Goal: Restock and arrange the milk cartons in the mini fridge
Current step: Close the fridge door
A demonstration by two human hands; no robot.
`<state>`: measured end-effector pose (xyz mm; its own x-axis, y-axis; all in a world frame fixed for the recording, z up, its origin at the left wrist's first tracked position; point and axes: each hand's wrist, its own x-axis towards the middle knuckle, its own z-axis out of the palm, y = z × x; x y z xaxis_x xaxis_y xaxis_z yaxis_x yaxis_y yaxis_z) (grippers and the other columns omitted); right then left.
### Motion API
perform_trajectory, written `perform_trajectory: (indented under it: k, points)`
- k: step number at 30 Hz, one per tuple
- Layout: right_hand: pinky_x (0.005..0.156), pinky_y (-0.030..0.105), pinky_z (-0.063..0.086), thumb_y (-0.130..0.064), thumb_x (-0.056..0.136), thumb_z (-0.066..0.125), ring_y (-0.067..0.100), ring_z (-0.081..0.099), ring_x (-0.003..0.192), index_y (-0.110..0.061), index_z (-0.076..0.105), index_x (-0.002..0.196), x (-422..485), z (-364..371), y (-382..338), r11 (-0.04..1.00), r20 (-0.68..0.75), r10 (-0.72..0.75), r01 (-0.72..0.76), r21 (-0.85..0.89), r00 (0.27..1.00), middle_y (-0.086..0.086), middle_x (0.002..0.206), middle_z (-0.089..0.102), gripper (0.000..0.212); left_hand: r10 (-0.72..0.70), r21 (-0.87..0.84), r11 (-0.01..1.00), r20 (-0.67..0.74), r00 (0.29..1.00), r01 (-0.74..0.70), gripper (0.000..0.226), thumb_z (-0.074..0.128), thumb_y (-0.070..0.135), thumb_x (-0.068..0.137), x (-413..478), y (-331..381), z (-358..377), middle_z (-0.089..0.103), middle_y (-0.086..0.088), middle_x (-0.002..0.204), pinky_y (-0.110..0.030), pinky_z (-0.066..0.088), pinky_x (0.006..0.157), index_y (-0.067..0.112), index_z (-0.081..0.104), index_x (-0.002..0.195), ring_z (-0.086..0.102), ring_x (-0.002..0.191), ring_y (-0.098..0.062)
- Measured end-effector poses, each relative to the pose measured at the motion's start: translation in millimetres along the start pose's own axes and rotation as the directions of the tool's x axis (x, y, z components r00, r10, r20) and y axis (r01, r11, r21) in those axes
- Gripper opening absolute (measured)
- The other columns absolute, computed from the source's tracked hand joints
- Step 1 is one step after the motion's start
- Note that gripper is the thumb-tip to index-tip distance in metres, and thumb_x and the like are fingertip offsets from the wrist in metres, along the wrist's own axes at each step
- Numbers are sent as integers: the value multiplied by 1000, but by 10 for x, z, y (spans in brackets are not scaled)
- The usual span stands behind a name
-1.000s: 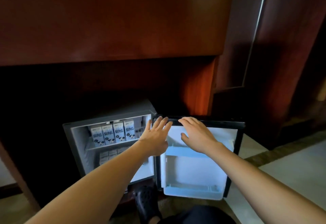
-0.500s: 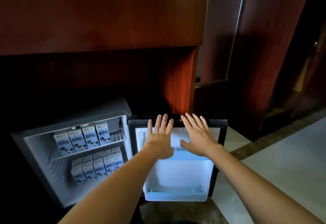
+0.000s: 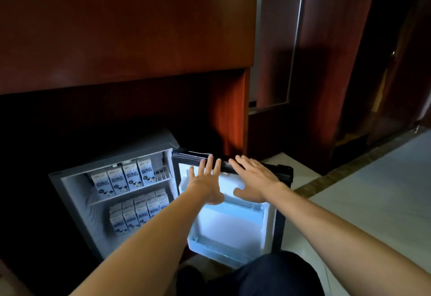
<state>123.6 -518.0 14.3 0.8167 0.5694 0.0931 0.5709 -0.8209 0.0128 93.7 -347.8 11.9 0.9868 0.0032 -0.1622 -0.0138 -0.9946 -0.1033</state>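
The grey mini fridge (image 3: 70,193) stands open under a wooden counter. Blue-and-white milk cartons (image 3: 123,178) line its upper shelf, and more cartons (image 3: 137,214) fill the lower space in rows. Its door (image 3: 233,230) is swung open to the right, white inner side facing me, door shelves bare. My left hand (image 3: 205,181) and my right hand (image 3: 254,179) are spread flat with straight fingers over the top part of the door, fingertips at its dark upper edge. Neither hand holds anything.
A dark wooden counter front (image 3: 126,27) overhangs the fridge, with a wooden side panel (image 3: 231,113) just behind the door. Pale tiled floor (image 3: 373,197) lies to the right. My dark-clothed knee (image 3: 275,274) is below the door.
The view has shifted a little, showing more of the fridge's interior. Both hands stay flat on the upper part of the open door, fingertips now at its top edge.
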Motion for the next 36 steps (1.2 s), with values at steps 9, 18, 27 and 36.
perform_trajectory:
  k: [9,18,27,36]
  points:
    - [124,33,7,-54,94,45,20,12,152,-17,9,160,-250,-195,-259,995,74,-85,88,-40,994,5,167,10,84,27,-11,1000,22,999,-26,77,19,63,101,-433,-200,-26,-18,-3,165,-53,-4,122,24,-13,158,-14,153,-26]
    - [123,33,10,-50,100,38,20,11,153,-20,12,160,-498,-252,-663,987,50,-156,154,36,986,0,167,11,72,20,-52,998,-31,999,-22,72,13,61,102,-976,-352,85,-12,-2,167,-52,-2,123,23,-8,159,-13,153,-25]
    - [116,42,30,-50,105,24,26,23,148,-22,21,159,-436,-270,-1264,972,44,-220,215,98,974,-2,163,21,61,-9,-230,973,-84,996,-10,60,18,50,106,-1447,-772,185,7,3,167,-52,4,123,25,9,160,-1,154,-22]
    - [110,44,37,-51,105,24,28,32,139,-22,25,156,-252,-182,-1773,955,8,-287,286,78,958,3,154,31,59,-77,-399,917,-104,992,29,43,26,37,104,-1747,-1194,245,47,0,145,-59,24,115,26,40,144,39,138,-24]
